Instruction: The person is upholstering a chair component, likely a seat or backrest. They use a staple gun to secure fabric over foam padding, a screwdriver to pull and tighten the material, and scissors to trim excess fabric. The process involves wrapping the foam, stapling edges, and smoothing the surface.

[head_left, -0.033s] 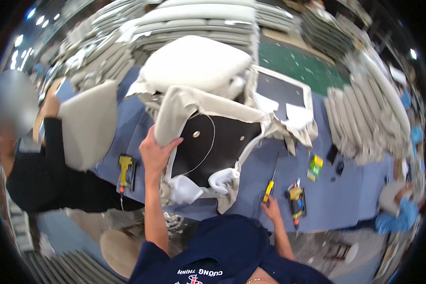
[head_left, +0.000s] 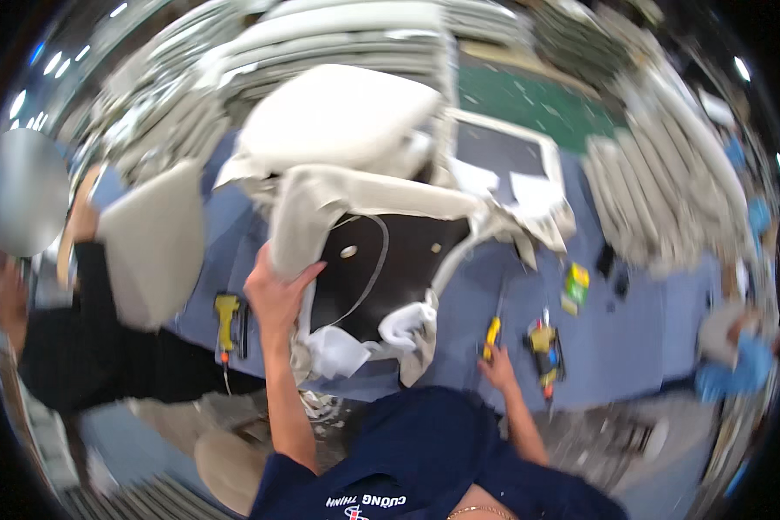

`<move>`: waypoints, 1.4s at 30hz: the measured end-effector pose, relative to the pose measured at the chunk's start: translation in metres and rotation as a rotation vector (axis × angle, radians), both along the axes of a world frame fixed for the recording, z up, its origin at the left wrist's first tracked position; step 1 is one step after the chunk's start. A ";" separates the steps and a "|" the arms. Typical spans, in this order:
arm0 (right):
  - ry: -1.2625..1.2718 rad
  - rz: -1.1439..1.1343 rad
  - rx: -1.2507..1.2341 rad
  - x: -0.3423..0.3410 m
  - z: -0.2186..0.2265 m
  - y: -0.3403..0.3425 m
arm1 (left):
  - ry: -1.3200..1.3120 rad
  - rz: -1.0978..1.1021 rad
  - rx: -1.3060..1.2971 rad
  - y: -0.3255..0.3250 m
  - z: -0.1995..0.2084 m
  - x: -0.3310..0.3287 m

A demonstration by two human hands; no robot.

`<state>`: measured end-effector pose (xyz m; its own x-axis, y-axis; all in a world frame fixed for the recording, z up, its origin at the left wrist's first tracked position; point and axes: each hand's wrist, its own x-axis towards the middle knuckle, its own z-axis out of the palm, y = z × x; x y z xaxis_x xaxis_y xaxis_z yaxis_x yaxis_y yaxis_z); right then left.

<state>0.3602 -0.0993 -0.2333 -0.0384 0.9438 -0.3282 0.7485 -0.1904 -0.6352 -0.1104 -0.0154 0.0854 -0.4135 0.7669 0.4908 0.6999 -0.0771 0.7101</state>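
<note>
The seat (head_left: 412,277) is resting on the blue surface (head_left: 633,347) with its dark underside showing, and a white cushion (head_left: 334,117) is sitting just behind it. The left grip (head_left: 277,295) is closing firmly around the seat's left edge, thumb lying toward the underside. To the right of the seat, the right grip (head_left: 497,368) is meeting the handle end of a thin yellow-handled tool (head_left: 492,334); whether the fingers are fully closing on it, I cannot tell.

Good handling here is probably depending on a steady left hold: pressing the edge evenly, without pulling the beige fabric askew. The right grip is best taking the handle whole, since the shaft is pointing away from the body. Keeping that shaft clear of the staple gun (head_left: 544,354), which is lying farther right of the seat, is also helping. The loose cord (head_left: 381,260) curving over the seat's underside and the white padding (head_left: 338,351) bunching at its near edge are needing care, as either could be snagging.
</note>
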 end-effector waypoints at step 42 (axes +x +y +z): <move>1.129 -0.400 0.189 -0.023 0.205 -0.097 | -0.055 -0.926 -0.049 -0.016 0.109 0.128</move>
<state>0.3372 -0.1967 -0.0286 0.0914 0.9838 -0.1543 -0.3353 -0.1155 -0.9350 0.0180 -0.0313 0.1949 0.3526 0.8220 0.4472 0.3391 -0.5577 0.7576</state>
